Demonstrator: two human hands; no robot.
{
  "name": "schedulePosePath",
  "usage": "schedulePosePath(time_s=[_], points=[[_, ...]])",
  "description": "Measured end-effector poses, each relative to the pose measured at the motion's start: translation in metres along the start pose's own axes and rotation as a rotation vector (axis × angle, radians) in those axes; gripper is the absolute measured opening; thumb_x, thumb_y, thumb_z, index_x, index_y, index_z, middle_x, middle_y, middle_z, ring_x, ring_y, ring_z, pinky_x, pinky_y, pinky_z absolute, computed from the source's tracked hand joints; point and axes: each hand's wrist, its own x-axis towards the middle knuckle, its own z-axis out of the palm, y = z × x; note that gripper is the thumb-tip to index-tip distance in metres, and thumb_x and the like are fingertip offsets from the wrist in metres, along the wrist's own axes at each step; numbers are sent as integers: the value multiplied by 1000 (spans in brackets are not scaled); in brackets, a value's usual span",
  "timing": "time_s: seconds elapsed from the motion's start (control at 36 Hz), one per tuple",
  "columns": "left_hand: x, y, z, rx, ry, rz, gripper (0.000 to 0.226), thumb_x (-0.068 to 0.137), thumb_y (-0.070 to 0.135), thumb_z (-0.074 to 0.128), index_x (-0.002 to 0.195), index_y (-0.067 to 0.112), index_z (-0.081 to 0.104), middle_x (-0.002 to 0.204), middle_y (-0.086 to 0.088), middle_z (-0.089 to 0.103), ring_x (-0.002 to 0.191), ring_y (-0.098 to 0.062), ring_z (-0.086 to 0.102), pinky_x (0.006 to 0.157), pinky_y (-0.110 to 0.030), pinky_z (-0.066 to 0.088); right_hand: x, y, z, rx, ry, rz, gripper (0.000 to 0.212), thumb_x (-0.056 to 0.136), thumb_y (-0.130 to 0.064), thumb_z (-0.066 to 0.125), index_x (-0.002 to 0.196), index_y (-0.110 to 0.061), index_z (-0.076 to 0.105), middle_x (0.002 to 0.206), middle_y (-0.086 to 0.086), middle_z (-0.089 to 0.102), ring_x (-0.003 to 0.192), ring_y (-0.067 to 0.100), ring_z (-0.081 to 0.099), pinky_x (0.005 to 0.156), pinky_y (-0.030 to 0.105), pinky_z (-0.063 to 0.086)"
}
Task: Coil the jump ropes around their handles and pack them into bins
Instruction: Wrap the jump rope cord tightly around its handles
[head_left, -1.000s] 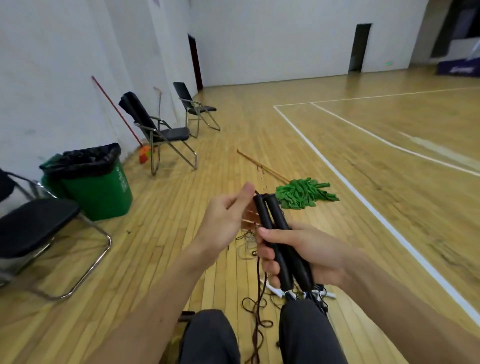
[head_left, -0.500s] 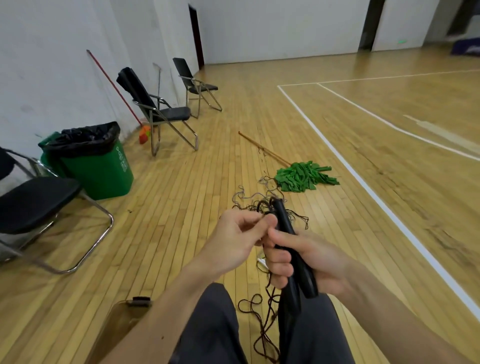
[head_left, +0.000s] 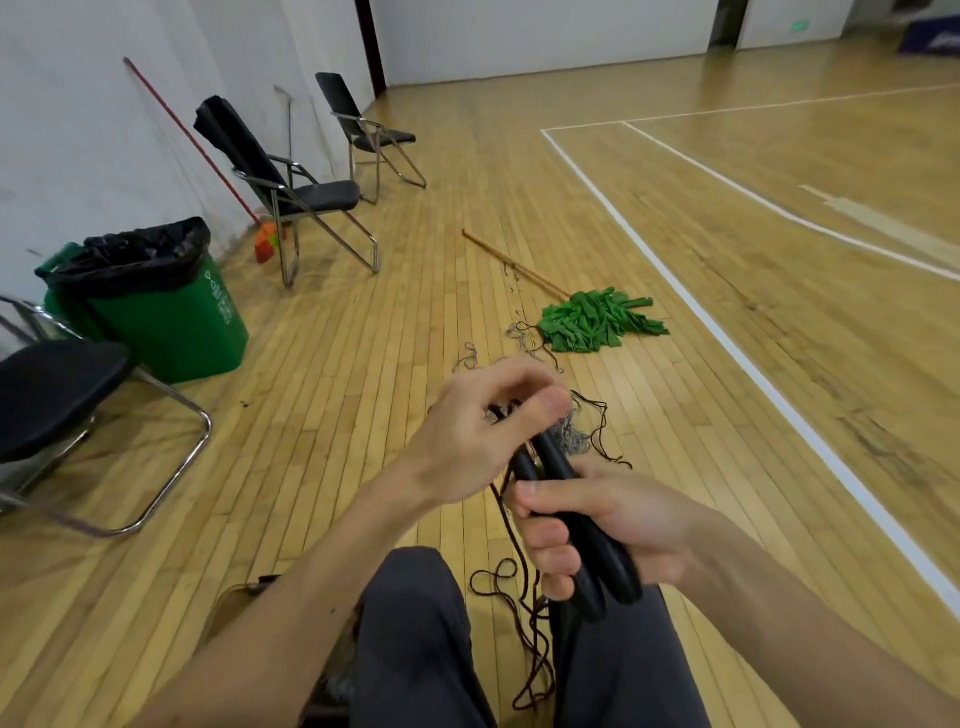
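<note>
- Left hand (head_left: 480, 431) shifted over handle tops, pinching cord.
- Right hand (head_left: 597, 525) clamps both handles (head_left: 582, 525).
- Rope (head_left: 511, 577) limp, tangle-prone; hold by the rigid handles.

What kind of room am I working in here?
Most likely an indoor sports hall: a varnished wooden plank floor with white painted court lines, bare white walls, and black metal-framed folding chairs along the wall.

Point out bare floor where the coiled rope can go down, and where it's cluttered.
Free: the boards between the green bin and the left hand, and the floor beyond the white line. Crowded: loose cord ahead near the green mop and more cord between the knees.
</note>
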Motion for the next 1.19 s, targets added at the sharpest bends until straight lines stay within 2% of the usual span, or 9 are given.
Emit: schedulePosePath(time_s=[0.08, 0.17, 0.28, 0.5, 0.64, 0.69, 0.89, 1.06, 1.19], points=[[5, -6, 7, 65, -32, -39, 46, 91, 46, 59, 58, 13, 58, 52, -6, 51, 52, -23, 46, 51, -34, 38, 4, -1, 1, 8, 47, 34, 18, 95, -20, 61, 79, -14, 57, 64, -1, 44, 53, 11, 47, 56, 26, 48], [7, -16, 8, 94, -33, -26, 46, 92, 34, 62, 51, 19, 49, 47, 3, 42, 47, -13, 37, 50, -26, 31, 9, 4, -2, 10, 85, 27, 15, 96, -20, 60, 82, -14, 60, 65, -1, 44, 53, 10, 47, 56, 26, 47], [12, -24, 7, 92, -62, -55, 45, 92, 19, 62, 51, 7, 46, 48, -6, 41, 47, -11, 35, 49, -26, 30, 15, 9, -5, 21, 120, -14, 11, 95, -19, 61, 93, -9, 66, 67, 1, 47, 55, 13, 50, 58, 28, 47], [18, -35, 4, 111, -83, -63, 46, 92, 16, 62, 52, 2, 44, 46, -4, 36, 46, -15, 33, 49, -23, 28, 12, 18, -10, -116, 228, -38, 15, 91, -19, 69, 101, -7, 67, 76, 7, 58, 65, 19, 58, 63, 30, 53], [20, -40, 7, 209, -113, -47, 48, 91, 21, 61, 48, 29, 40, 45, 9, 35, 46, -10, 35, 52, -20, 29, 15, 20, -8, -244, 371, -13, 13, 100, -16, 61, 97, -5, 57, 69, 1, 54, 61, 16, 52, 61, 28, 45], [20, -42, 7, 216, -120, -48, 47, 91, 22, 60, 49, 32, 41, 45, 10, 36, 46, -9, 36, 51, -21, 30, 17, 20, -8, -260, 393, -2, 15, 101, -20, 59, 96, -7, 54, 66, 0, 50, 59, 15, 49, 59, 27, 42], [20, -44, 7, 226, -168, -44, 41, 91, 18, 62, 52, 6, 54, 45, -1, 43, 47, -18, 39, 52, -17, 30, 19, 25, -8, -282, 408, 21, 15, 98, -21, 64, 95, -8, 58, 75, 4, 60, 74, 21, 62, 74, 34, 57], [21, -46, 3, 234, -176, -65, 42, 90, 21, 59, 52, 7, 53, 46, -3, 42, 47, -11, 35, 52, -20, 29, 25, 34, -4, -305, 530, -82, 19, 90, -23, 73, 93, -9, 61, 68, 2, 53, 58, 15, 50, 59, 28, 43], [22, -46, 6, 292, -201, -44, 46, 90, 23, 58, 48, 23, 41, 44, 9, 34, 45, -12, 35, 51, -18, 28, 31, 38, -6, -391, 598, -84, 28, 98, -22, 65, 81, -10, 46, 57, -1, 43, 47, 15, 38, 52, 29, 37]])
